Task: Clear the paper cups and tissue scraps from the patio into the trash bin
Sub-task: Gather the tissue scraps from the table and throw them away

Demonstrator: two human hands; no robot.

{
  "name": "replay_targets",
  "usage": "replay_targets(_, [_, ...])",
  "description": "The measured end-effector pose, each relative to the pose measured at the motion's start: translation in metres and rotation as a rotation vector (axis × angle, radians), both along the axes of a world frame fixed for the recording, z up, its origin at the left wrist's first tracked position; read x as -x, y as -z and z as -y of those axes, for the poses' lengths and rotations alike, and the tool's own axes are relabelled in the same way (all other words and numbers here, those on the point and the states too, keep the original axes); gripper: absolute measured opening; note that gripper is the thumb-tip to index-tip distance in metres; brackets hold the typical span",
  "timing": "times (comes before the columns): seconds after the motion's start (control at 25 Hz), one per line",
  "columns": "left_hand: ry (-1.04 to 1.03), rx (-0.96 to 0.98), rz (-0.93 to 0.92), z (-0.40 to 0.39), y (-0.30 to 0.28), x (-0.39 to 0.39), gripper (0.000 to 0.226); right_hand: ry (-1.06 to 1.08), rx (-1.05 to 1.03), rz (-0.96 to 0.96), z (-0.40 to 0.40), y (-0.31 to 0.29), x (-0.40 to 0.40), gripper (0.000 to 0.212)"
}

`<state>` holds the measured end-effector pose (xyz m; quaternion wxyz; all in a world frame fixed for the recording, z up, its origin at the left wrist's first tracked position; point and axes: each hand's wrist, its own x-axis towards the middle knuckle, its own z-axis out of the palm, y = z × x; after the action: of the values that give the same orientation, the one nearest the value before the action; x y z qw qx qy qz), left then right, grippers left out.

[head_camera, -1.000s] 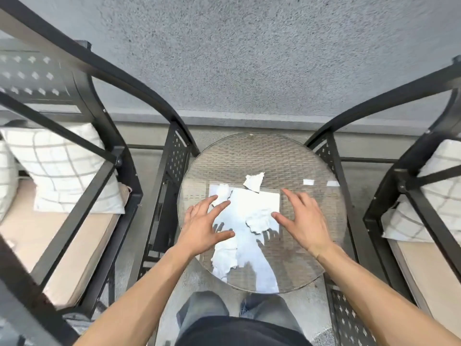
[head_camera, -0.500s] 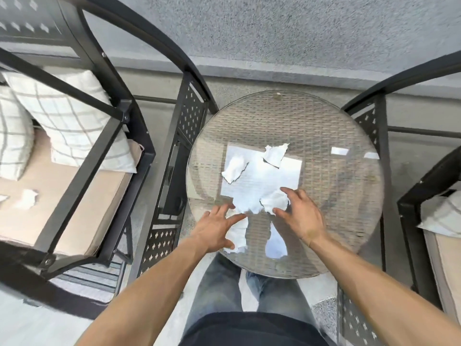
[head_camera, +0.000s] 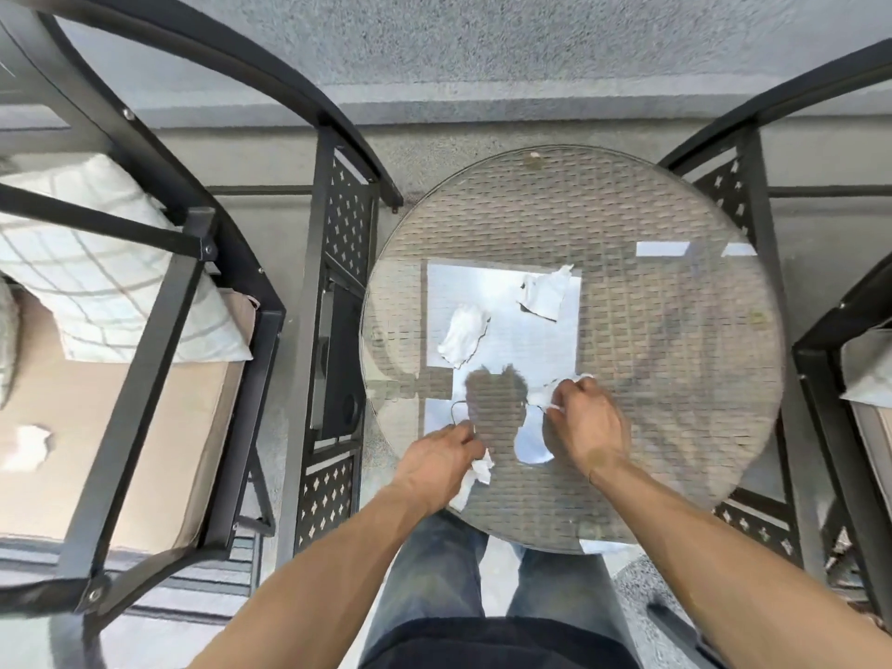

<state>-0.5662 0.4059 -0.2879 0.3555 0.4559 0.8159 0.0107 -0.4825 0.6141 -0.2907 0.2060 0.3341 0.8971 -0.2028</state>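
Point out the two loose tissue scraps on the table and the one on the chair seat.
left table scrap (head_camera: 464, 335), head view, its middle
right table scrap (head_camera: 545, 293), head view, its middle
chair seat scrap (head_camera: 26, 446), head view, its middle

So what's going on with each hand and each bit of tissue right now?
Left hand: grips a tissue scrap at the near table edge.
Right hand: pinches another scrap on the glass.
Left loose scrap: lying on the glass table, untouched.
Far loose scrap: lying on the glass, untouched.
Scrap on the chair cushion: lying alone, untouched.
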Motion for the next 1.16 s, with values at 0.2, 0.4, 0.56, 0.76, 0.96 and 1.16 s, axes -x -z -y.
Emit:
replay_targets(0.2, [-0.312,-0.171,0.028,-0.020,-0.016,0.042,0.031,0.062,0.193,0.017,-0.009,-0.010,0.022,0.009])
replay_targets(0.4, [-0.379,-0.152,0.032,-0.054,-0.030,0.097,0.077,0.085,0.267,-0.224,-0.042,-0.032,0.078,0.045])
replay_targets(0.56, [-0.340,-0.029,-0.008,-0.078,-0.017,0.120,0.079,0.106,0.264,-0.197,-0.061,-0.029,0.119,0.070])
replay_targets(0.76, [-0.318,-0.018,-0.056,-0.083,0.004,0.116,0.045,0.147,0.198,-0.093,-0.069,-0.002,0.133,0.061])
replay_targets(0.96, [-0.339,-0.091,-0.146,-0.076,0.009,0.107,0.024,0.127,0.002,-0.182,-0.059,0.007,0.125,0.026])
replay_targets(1.16, [-0.383,0.006,-0.170,-0.076,0.007,0.104,0.036,0.128,0.007,-0.133,-0.043,0.001,0.101,0.019])
